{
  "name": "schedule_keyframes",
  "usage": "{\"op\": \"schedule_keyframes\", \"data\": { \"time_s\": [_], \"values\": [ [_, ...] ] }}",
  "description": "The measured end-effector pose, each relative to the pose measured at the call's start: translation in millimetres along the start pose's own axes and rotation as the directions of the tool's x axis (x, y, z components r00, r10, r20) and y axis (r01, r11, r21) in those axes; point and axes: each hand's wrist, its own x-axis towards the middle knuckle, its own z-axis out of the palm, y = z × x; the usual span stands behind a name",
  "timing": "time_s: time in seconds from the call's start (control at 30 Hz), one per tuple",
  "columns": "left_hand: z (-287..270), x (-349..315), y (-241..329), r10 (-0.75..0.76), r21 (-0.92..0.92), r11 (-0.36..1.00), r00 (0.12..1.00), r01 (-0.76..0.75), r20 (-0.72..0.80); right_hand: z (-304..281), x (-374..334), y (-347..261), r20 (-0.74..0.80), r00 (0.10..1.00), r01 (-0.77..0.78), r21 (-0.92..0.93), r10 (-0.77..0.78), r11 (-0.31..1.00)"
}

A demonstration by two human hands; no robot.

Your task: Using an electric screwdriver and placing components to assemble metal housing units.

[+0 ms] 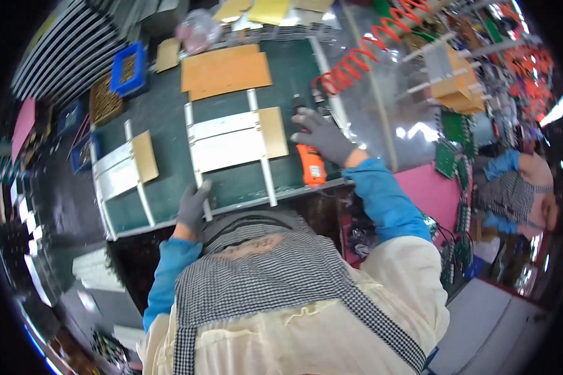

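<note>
"Orange power driver [313, 165]: where was it?"

"Right of the middle white panel [226, 145], past the tan sheet [274, 132] at that panel's right side, its dark nose pointing away from the person and its orange rear toward them."

"And the right hand [322, 132]?"

"Also right of the panel, gray-gloved and palm down, its fingers curled round the driver's front part. The wrist sat to the driver's right, and the forearm, in a blue sleeve [381, 197], slanted back toward the body with the elbow bent."

"What of the left hand [192, 207]?"

"Just off the panel's near left corner, by the near end of its left white strip [198, 172], fingers pointing away from the person. One fingertip was right beside the strip; I couldn't tell whether it pinched anything."

"What else surrounded the panel?"

"Beyond it, orange-brown sheets [225, 72]; to its left, a smaller white panel [116, 174]; beyond and to the right, a red coiled hose [350, 65]."
</note>
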Motion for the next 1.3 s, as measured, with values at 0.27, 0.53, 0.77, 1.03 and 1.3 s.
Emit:
{"op": "schedule_keyframes", "data": {
  "time_s": [0.27, 0.53, 0.77, 1.03, 1.3],
  "values": [
    [10.1, -0.5, 20.1, -0.021, -0.22, 0.975, 1.0, 0.024, 0.015, -3.6, -6.4, -34.6, -0.055, 0.963, -0.248, 0.206, 0.264, 0.947],
    [12.7, 19.5, 3.8, -0.03, -0.049, 0.999, 0.98, 0.021, -0.198, 79.5, 15.4, -138.6, 0.527, 0.709, -0.562, 0.824, 0.468, -0.076],
    [0.6, -26.9, 39.2, 0.226, -0.006, 0.972, 0.943, -0.235, -0.246, 32.9, 62.8, -186.2, 0.574, 0.69, -0.284, 0.775, 0.442, -0.564],
    [-170.3, -94.6, 76.5, 0.269, 0.0, 0.952, 0.832, -0.307, -0.484, 10.9, 198.0, -289.9, 0.467, 0.863, -0.362, 0.838, 0.193, -0.409],
    [-294.8, -76.6, 77.8, 0.2, -0.022, 0.972, 0.881, -0.232, -0.429, 54.7, 292.9, -364.3, 0.543, 0.815, -0.383, 0.768, 0.204, -0.514]
  ]
}}
